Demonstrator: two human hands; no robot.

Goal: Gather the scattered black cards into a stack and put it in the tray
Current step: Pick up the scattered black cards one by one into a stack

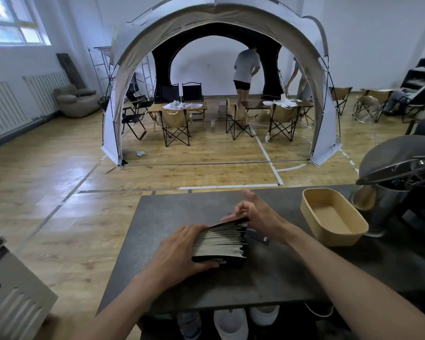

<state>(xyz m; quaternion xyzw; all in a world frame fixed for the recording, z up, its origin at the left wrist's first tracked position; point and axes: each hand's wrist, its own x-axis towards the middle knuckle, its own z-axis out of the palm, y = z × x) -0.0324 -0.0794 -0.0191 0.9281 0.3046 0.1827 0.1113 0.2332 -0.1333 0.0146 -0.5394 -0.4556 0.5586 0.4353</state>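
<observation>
Nearest the person, the left hand lies flat on the dark bench, palm pressed against the left side of the stack of black cards, thumb along its near lower corner. The stack sits between the two hands, roughly gathered but uneven: pale card edges fan out in ragged steps, and its long axis runs away from the person, tilting slightly rightward. The right hand is at the far right corner of the stack, fingers loosely spread, some fingertips touching the top far edge while the index finger lifts clear; it braces more than clamps. So neither hand is closed around the cards; both push inward against them.

Just right of the stack, under the right wrist, one loose card lies flat on the bench, apart from the pile and not yet collected. The right hand is the nearer one to it.

Farther right and a little beyond the right hand stands the tan tray, nothing visible inside, long axis also running away from the person. It lies well apart from the stack, on the right hand's side, so the coming carry likely goes rightward, after the stray card is added and the edges are squared.

Beyond the bench are wooden floor and a tent with folding chairs.
</observation>
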